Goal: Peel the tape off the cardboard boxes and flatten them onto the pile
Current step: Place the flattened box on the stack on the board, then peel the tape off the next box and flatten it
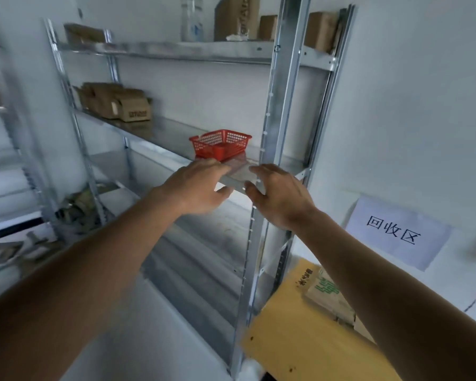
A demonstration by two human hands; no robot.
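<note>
Item 1, far left: cardboard boxes, a small cluster at the back-left of the middle shelf, well apart from both hands. More brown boxes stand on the top shelf. I judge these the stock still to be stripped and flattened.

Item 2: red basket, on the same middle shelf near its front edge, just beyond the fingertips of both hands.

Item 3: left hand. Grip: fingers extended over the shelf lip, thumb below it. It seems to pinch one end of a clear strip of tape, though blur prevents certainty.

Item 4: right hand. Grip: fingers loosely bent, thumb towards the other end of the strip; whether it pinches or merely touches, I cannot tell.

Item 5: upright post, just beside the right hand.

Item 6, lower right: pile of flattened cardboard on the floor, beneath a paper sign.

Handling note: my guess is the strip is being discarded into the basket. I would gather it into a wad so it cannot stick to the shelf, then drop it over the basket rim.

Clearance: open shelf lies left of the basket; the post and shelf lip crowd the right.
</note>
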